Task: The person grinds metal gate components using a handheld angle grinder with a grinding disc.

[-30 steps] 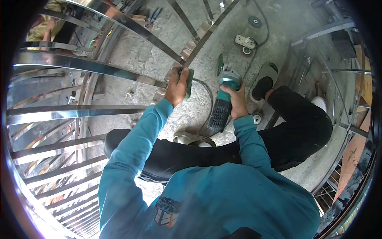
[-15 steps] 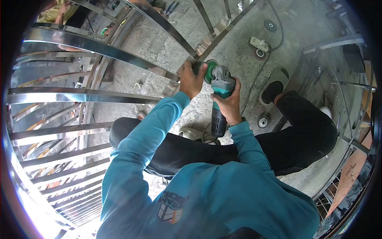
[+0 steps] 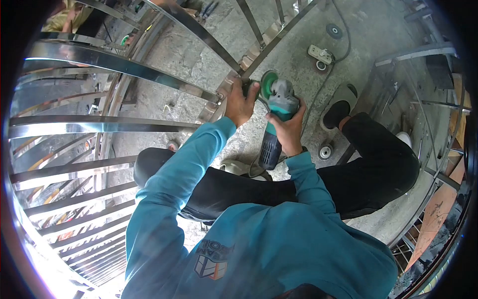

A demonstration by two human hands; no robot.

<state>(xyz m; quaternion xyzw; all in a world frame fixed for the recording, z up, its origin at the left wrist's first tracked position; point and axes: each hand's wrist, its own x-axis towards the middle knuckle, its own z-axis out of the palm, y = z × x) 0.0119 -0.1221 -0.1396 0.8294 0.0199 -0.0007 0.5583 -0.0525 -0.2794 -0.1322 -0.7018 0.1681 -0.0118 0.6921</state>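
An angle grinder (image 3: 275, 119) with a teal and black body is in my right hand (image 3: 289, 128), which wraps round it from the right. Its green disc (image 3: 269, 83) points up and left, a little apart from the metal rail (image 3: 273, 46). My left hand (image 3: 240, 103) is closed on the shiny metal frame where a slat meets that rail. A dark part shows between its thumb and fingers; what it is I cannot make out. Long polished slats (image 3: 114, 61) of the frame fan out to the left.
On the concrete floor (image 3: 194, 65) lie a loose disc (image 3: 334, 31), a power socket strip (image 3: 320, 53) with a cable, and a small round wheel (image 3: 325, 151). My shoe (image 3: 338, 107) rests at the right. Another person's arm (image 3: 71, 20) shows at the top left.
The grinder's head has swung slightly right, so its disc stands farther from my left hand and the rail. My left hand keeps its place on the frame.
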